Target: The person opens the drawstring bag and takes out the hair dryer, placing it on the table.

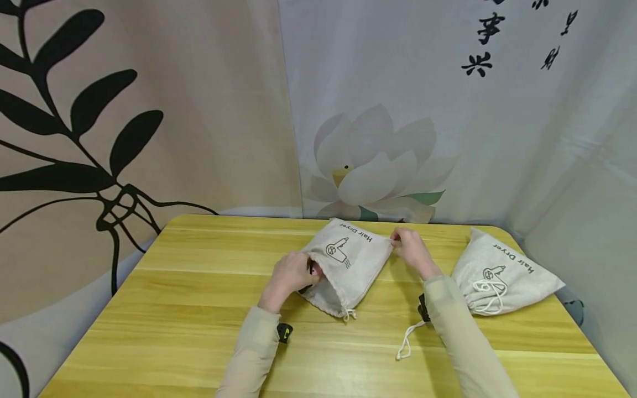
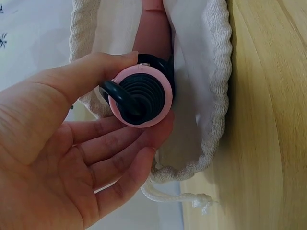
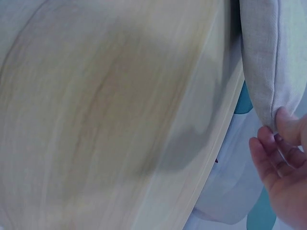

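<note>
A beige drawstring bag [image 1: 355, 260] printed "Hair Dryer" lies tilted near the table's back edge, its mouth open toward me. Inside that mouth is a pink hair dryer [image 2: 152, 36] whose black ribbed end, with a looped black cord [image 2: 121, 97], faces the left wrist camera. My left hand [image 1: 290, 276] grips this end, thumb on top and fingers beneath; the dryer's far part is hidden in the cloth. At the bag's far right corner, my right hand [image 1: 413, 250] pinches the fabric between thumb and fingertips, as the right wrist view [image 3: 288, 165] also shows.
A second "Hair Dryer" bag [image 1: 510, 276], filled and drawn closed with a tied white cord [image 1: 490, 287], lies at the table's right. A white cord loop [image 1: 407, 342] hangs by my right wrist. Behind the wooden table [image 1: 199, 309] hangs a printed curtain [image 1: 224, 110].
</note>
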